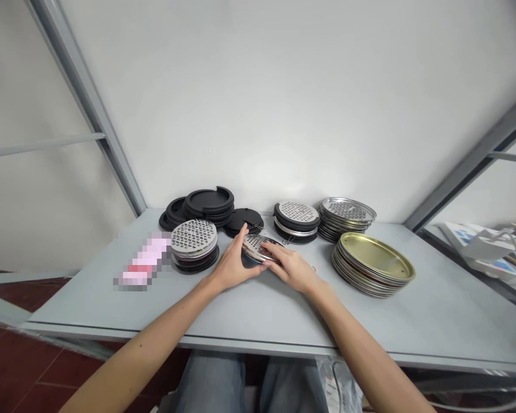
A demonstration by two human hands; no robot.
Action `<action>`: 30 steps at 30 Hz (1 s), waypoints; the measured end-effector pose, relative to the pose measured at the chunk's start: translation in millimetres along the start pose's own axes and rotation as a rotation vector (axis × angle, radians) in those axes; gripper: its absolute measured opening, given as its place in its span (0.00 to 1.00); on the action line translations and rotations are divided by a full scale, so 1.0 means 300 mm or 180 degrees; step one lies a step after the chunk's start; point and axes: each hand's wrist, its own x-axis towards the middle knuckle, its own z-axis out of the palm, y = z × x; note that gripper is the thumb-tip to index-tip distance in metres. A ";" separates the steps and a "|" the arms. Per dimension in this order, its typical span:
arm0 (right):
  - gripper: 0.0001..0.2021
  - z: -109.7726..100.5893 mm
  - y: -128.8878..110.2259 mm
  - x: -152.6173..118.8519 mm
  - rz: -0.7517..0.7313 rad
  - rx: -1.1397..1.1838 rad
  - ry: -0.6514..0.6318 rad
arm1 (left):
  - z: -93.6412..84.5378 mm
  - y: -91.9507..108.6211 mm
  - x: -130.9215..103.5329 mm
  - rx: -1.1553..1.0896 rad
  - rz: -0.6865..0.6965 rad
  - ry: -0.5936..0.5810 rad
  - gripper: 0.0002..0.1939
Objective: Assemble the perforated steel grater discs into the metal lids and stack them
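In front of me on the table is a round metal grater (254, 243) with a perforated top, resting on something dark bluish. My left hand (233, 264) curves round its left side, thumb along the front edge. My right hand (293, 267) grips it from the right, fingers on the perforated top and thumb at the near rim. Both thumbs nearly meet there. The fingers partly cover the grater. Just left stands a stack of grater discs (194, 236) on dark discs. Behind my hands lies a flat black disc (243, 220) with a thin wire loop near its edge.
Black plastic rings (208, 199) are piled at the back left. Further right stand a black-rimmed grater stack (297, 213), metal rings with a grater plate (347, 210) and gold-coloured round lids (376, 256). A blurred pink item (148, 258) lies left on the grey table (258, 321).
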 end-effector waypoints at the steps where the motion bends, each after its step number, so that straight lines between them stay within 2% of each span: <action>1: 0.23 -0.002 -0.002 0.001 -0.0012 -0.0023 -0.0005 | 0.000 0.002 0.001 0.0006 0.0000 0.0005 0.55; 8: 0.20 -0.024 -0.029 0.008 -0.0081 -0.0155 -0.0069 | 0.001 -0.006 0.002 -0.0148 -0.0161 -0.0049 0.57; 11: 0.21 -0.029 -0.032 0.006 -0.0119 -0.0225 -0.0061 | 0.011 -0.023 -0.001 -0.0198 -0.0479 -0.0058 0.61; 13: 0.21 -0.031 -0.032 0.004 -0.0117 -0.0235 -0.0045 | 0.017 -0.027 0.000 -0.0176 -0.0658 -0.0043 0.61; 15: 0.21 -0.034 -0.031 0.002 -0.0116 -0.0211 -0.0008 | 0.020 -0.020 0.003 -0.0149 -0.0587 0.0002 0.54; 18: 0.20 -0.036 -0.029 0.000 -0.0207 -0.0161 0.0059 | 0.020 0.003 0.010 -0.0179 -0.0228 0.0113 0.40; 21: 0.20 -0.034 -0.027 0.000 -0.0306 -0.0169 0.0089 | 0.020 0.017 0.013 -0.0166 -0.0131 0.0142 0.35; 30: 0.19 -0.018 -0.034 0.004 -0.0262 -0.0315 0.0182 | 0.032 -0.009 0.001 0.0298 -0.0512 0.0025 0.45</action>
